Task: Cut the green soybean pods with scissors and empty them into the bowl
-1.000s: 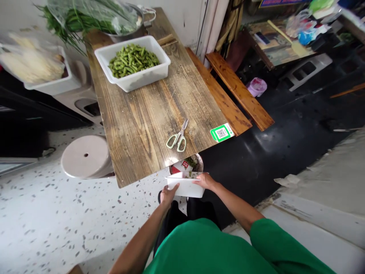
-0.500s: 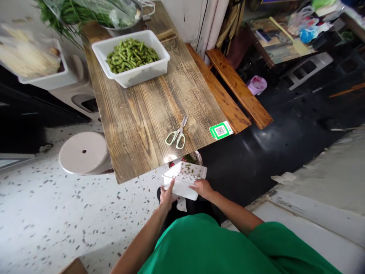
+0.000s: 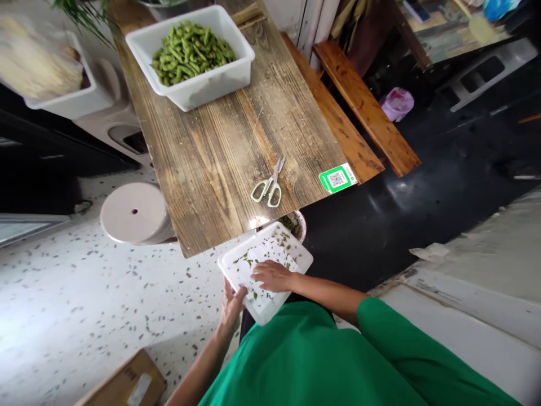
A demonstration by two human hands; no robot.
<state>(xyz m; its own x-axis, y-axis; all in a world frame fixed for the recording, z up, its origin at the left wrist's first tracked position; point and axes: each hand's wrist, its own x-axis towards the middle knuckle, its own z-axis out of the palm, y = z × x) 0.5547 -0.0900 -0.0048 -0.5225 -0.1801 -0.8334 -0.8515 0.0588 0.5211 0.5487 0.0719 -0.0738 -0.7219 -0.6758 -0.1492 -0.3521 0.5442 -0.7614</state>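
Note:
A white plastic tub [image 3: 262, 313] is tilted in front of my body, with small green scraps scattered over its inside. My left hand [image 3: 232, 303] grips its left rim, thumb over the edge. Inside the tub, my right hand [image 3: 274, 276] reaches across the bottom with fingers extended among the scraps; I see nothing held in it. Partly hidden behind the tub and below the table edge is a round bin or basin [image 3: 301, 226] with green bits in it. Scissors [image 3: 270, 186] with pale green handles lie on the wooden table [image 3: 203, 169] just beyond.
Farther back on the table stands a larger white tub [image 3: 217, 95] heaped with green bean pods [image 3: 192, 52]. A round stool [image 3: 134, 211] is at the left, a cardboard box [image 3: 131, 383] at lower left. Wooden benches [image 3: 366, 107] and a pink bucket [image 3: 397, 104] are at the right.
The tub has tipped so that more of its inside faces me. My right hand has left its right rim and moved inside it; my left hand still holds the left side.

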